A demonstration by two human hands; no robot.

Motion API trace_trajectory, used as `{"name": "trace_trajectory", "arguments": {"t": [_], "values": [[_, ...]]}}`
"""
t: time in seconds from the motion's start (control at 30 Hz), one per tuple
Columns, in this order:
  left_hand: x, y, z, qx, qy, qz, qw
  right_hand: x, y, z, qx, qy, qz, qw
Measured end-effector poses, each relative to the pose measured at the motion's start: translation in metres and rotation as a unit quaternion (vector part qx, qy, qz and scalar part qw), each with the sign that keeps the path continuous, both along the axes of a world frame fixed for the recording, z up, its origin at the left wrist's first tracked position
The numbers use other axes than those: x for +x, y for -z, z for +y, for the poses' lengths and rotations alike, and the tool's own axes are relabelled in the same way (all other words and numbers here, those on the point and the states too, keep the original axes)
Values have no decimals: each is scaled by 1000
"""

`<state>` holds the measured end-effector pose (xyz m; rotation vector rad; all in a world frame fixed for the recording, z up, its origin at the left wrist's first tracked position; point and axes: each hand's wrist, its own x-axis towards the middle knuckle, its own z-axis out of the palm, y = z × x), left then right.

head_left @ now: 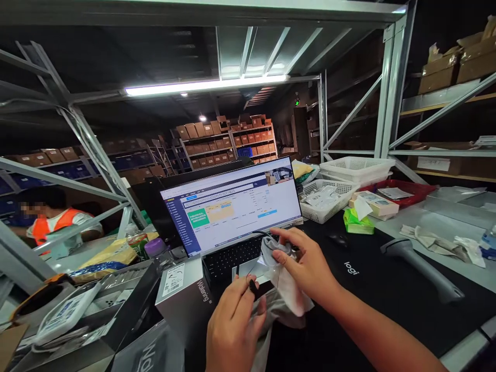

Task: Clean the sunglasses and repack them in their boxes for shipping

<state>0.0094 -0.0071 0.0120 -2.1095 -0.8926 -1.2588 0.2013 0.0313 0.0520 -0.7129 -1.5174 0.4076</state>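
Over the front of the laptop (232, 206), my right hand (306, 263) is closed on a light grey, soft bundle (284, 289); its exact kind is unclear. Lower and to the left, my left hand (232, 320) pinches a small black piece (253, 287), too small to name. Beneath the hands lies a grey-beige cloth (271, 315), partly covered by them. The laptop's screen is lit, and part of its keyboard (228, 266) is hidden by the hands. Just left of my left hand stands a grey box marked "Wakening" (182, 299).
A handheld scanner (422, 268) and a mouse (338, 239) rest on the black desk mat (364, 289). White baskets (329, 204) and a green packet (358, 222) are behind. An open box (96, 315) holds devices at left. Beyond the rack sits a person in an orange vest (58, 222).
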Motion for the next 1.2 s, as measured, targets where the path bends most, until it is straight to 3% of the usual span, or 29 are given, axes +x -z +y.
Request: {"name": "trace_trajectory", "arguments": {"t": [0.2,0.43,0.63,0.73,0.9,0.97,1.03,1.13,1.2], "values": [[-2,-3,0,4,8,8,1000,-12,13,-5,162,101,-72,979],[-4,2,-1,15,-18,22,999,-26,26,-13,238,136,-90,958],[-5,-4,-2,28,-23,26,999,-28,28,-16,262,135,-77,953],[-9,-6,-3,16,-14,25,999,-16,19,-11,247,118,-72,959],[-15,-9,-4,-73,-2,5,997,32,-5,9,61,149,71,984],[-17,-12,-4,-112,6,4,994,43,-9,10,31,143,101,984],[-18,-15,-4,-146,8,7,989,43,-8,5,60,142,87,984],[-19,-19,-6,-187,13,21,982,28,-4,-7,159,147,5,976],[-20,-21,-8,-204,27,37,978,15,-2,-14,216,76,-131,965]]}}
